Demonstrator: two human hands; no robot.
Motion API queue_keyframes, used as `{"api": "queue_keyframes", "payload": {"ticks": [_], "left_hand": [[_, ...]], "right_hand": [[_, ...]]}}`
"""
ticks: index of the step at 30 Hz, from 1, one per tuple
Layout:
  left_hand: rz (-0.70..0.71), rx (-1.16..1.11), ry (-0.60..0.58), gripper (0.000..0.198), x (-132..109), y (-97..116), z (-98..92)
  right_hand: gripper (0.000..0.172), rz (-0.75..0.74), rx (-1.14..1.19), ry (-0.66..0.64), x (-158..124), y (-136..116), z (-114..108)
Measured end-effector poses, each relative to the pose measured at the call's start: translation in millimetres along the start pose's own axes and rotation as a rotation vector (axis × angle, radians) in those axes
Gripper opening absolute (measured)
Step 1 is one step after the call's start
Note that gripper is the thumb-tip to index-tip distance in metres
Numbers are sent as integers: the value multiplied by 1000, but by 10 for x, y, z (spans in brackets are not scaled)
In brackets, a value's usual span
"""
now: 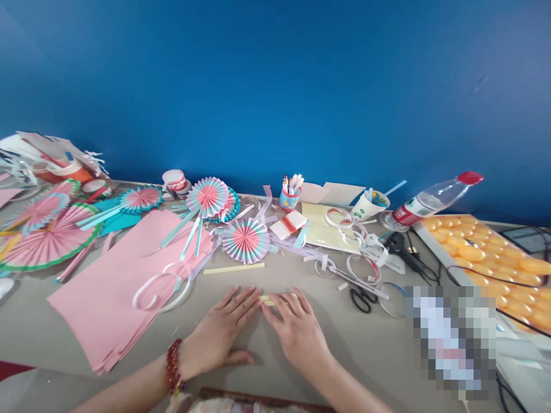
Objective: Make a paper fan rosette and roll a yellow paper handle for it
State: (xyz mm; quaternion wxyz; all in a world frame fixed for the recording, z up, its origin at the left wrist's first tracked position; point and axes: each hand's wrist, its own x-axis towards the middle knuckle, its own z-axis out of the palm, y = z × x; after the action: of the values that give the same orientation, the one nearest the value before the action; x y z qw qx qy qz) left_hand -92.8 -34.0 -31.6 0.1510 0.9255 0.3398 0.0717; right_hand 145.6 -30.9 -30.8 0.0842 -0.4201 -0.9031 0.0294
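My left hand (221,330) lies flat on the grey table with its fingers stretched out, a red bead bracelet (173,364) on the wrist. Beside it, my right hand (297,327) is open, its slightly bent fingers resting on a small pale yellow paper strip (267,300). Most of that strip is hidden under the right fingers; its left end meets the left fingertips. Just beyond the hands lies a longer pale yellow strip (233,268). A pleated paper fan (245,240) in pink and lilac is behind it.
Pink paper sheets (107,292) and curled white tape (142,292) lie left. Black scissors (362,299), a glue gun (404,252), a plastic bottle (430,201) and a tray of orange balloon-like shapes (477,246) are right. A blue wall (275,86) stands behind.
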Motion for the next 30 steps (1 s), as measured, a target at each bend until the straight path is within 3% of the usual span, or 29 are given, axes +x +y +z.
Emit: {"api": "queue_keyframes", "payload": {"ticks": [6,14,19,22,26,30], "left_hand": [[-18,11,-6,93,-5,11,-40],[-1,31,2,90,-5,8,-54],[13,63,40,86,-5,-6,-55],[35,90,64,73,34,-7,-66],[-65,81,102,37,140,16,-91],[-143,97,111,30,221,28,-91]], "right_hand": [[38,128,21,71,-232,211,-32],[55,210,-37,91,-518,495,-152],[34,223,25,222,-451,499,-185],[27,163,46,254,-330,446,-204],[21,-1,76,120,-127,399,-123],[16,-83,36,125,-12,469,24]]}}
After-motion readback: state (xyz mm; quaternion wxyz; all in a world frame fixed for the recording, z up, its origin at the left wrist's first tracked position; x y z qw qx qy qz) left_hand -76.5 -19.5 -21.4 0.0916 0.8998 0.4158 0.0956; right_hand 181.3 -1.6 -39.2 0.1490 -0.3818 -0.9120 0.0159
